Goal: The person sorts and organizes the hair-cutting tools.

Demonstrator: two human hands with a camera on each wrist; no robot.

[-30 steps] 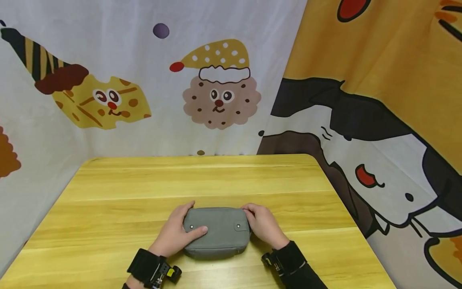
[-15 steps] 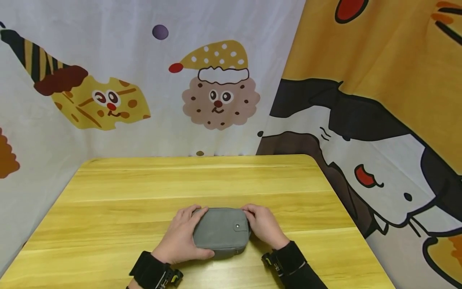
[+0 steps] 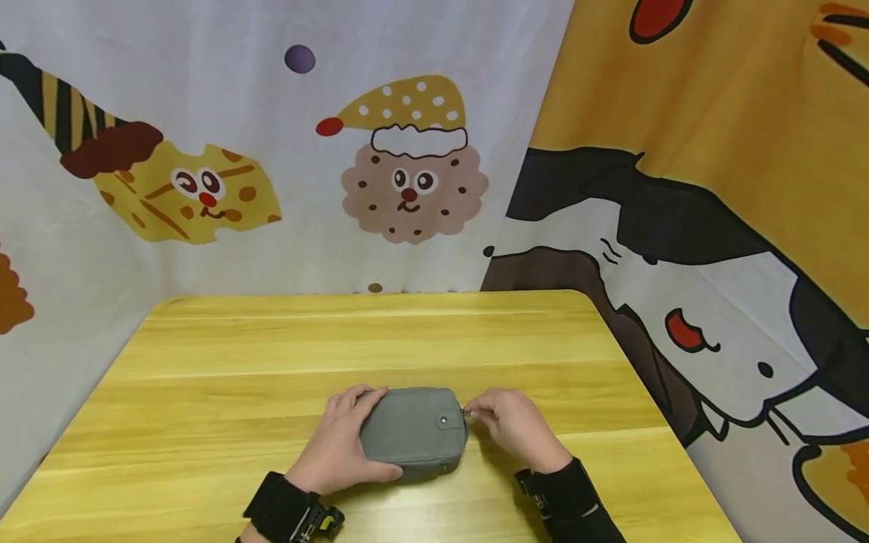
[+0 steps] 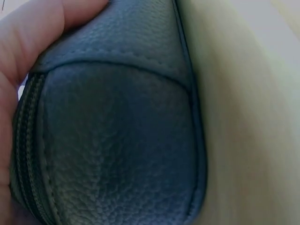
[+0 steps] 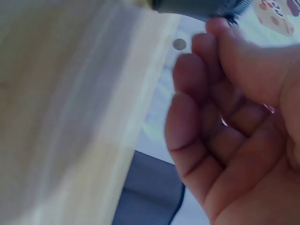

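A grey leather-look zip pouch (image 3: pixel 410 434) lies on the wooden table, with a snap tab (image 3: pixel 445 421) near its right end. Its left end is held by my left hand (image 3: pixel 339 445), thumb along the near side and fingers over the far side. At the pouch's right end, the thumb and forefinger of my right hand (image 3: pixel 519 428) pinch a small zipper pull (image 3: pixel 466 412). In the left wrist view, zipper teeth (image 4: pixel 29 145) run down the pouch's end beside the hand. The right wrist view shows the other right fingers loosely curled; the pull itself is mostly hidden there.
The yellow wood-grain table (image 3: pixel 271 339) has rounded far corners. Behind it hangs a white cloth with cartoon prints (image 3: pixel 414 188); an orange cartoon cloth (image 3: pixel 679 98) covers the right side. Black camera straps (image 3: pixel 281 505) circle both wrists.
My left hand has shifted from the pouch's top to wrap its left end, covering the left snap. The right hand has drawn slightly right and outward, exposing the zipper pull.
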